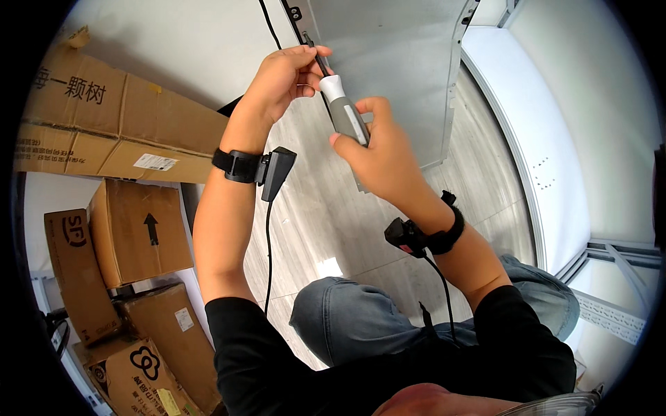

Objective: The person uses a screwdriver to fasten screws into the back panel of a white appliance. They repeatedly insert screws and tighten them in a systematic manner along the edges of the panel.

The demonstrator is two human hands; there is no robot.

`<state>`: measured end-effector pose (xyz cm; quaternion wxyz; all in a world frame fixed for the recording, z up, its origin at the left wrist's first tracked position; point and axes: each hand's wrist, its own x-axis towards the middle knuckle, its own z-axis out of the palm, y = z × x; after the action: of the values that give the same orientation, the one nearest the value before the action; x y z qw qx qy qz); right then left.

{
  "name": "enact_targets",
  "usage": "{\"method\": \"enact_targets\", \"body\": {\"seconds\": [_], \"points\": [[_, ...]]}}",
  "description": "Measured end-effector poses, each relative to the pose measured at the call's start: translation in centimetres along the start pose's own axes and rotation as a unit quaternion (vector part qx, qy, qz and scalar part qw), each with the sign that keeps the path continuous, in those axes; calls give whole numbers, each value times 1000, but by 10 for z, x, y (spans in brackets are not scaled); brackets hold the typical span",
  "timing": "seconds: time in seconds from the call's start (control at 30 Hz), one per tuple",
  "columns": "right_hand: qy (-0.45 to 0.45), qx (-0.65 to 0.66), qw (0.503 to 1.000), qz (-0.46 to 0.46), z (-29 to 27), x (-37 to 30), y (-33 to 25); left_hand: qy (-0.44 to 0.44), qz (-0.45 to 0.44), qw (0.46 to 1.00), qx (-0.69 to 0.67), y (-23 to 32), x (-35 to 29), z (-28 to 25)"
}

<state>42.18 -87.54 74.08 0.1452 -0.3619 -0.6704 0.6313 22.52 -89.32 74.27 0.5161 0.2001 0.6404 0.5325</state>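
Note:
My right hand (378, 149) is closed around the grey and white handle of a screwdriver (345, 114). The tool slants up and to the left, its dark shaft reaching the edge of a large grey metal panel (388, 62). Close to the tip, my left hand (288, 73) pinches the shaft between thumb and fingers. A small screw or fastener seems to sit at the tip, against the panel's dark edge strip; it is too small to make out well. Black straps with small devices are on both my wrists.
Several cardboard boxes (142, 232) are stacked on the left, with a long carton (104, 121) above them. A white curved-looking panel (534, 152) and metal framing (610, 277) stand on the right. Black cables (268, 256) hang from the wrist devices over the wood-look floor (374, 236).

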Motion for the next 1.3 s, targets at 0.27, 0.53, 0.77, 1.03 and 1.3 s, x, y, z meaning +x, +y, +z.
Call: {"method": "enact_targets", "body": {"seconds": [0.27, 0.53, 0.77, 1.03, 1.3], "points": [[-91, 63, 993, 45, -4, 0, -6, 40, -3, 999, 15, -7, 2, -2], [-37, 84, 995, 51, -2, -3, -5, 3, 18, 1000, -17, -6, -1, 3], [-97, 38, 994, 22, -1, 6, -1, 52, 18, 997, 58, -15, 14, -9], [-44, 132, 990, 31, 8, 8, -1, -3, 19, 1000, -23, -11, 10, -12], [-118, 180, 972, 95, -8, 13, -6, 36, 43, 998, -5, -17, 14, -9]]}}
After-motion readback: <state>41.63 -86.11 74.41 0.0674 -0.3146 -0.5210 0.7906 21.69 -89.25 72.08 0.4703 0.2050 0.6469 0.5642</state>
